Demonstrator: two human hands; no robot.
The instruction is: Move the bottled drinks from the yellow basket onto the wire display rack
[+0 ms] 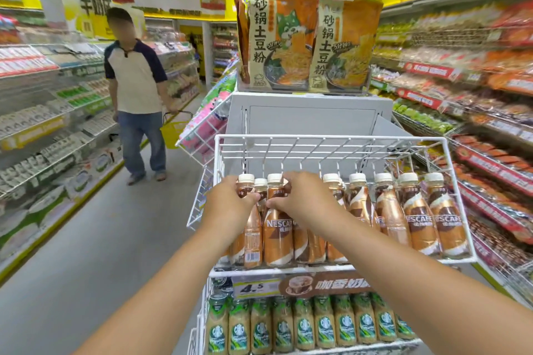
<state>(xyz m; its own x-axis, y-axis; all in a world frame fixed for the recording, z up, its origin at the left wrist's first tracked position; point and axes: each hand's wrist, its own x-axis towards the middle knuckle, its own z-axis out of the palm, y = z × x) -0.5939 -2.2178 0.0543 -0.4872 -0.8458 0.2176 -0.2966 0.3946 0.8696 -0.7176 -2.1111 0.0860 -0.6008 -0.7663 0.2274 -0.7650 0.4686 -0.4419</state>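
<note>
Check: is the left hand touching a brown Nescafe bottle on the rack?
Touching. The head view shows the left hand with fingers curled round the neck of a brown Nescafe bottle.

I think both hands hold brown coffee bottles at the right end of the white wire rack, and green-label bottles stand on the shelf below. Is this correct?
Not quite. In the head view the left hand and right hand hold brown coffee bottles at the left end of the white wire rack, not the right. The green-label bottles do stand on the shelf below.
</note>
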